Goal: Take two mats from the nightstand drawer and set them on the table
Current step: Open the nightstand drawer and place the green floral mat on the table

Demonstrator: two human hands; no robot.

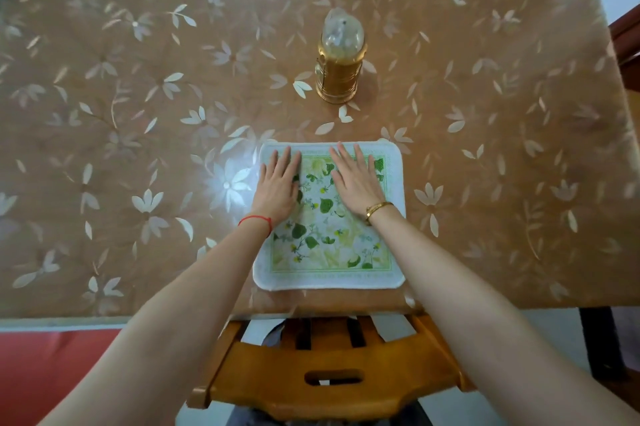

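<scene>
Slippage is the main risk: the worktop (138, 114) wears a glossy, flower-printed cover, so the soft woven mat (329, 245), leaf-patterned with rounded corners, could slide off the near edge where it lies. Left hand (277, 188) and right hand (356, 183) press flat, fingers (346, 157) spread apart, gripping nothing. Whether a second mat lies underneath cannot be told.
</scene>
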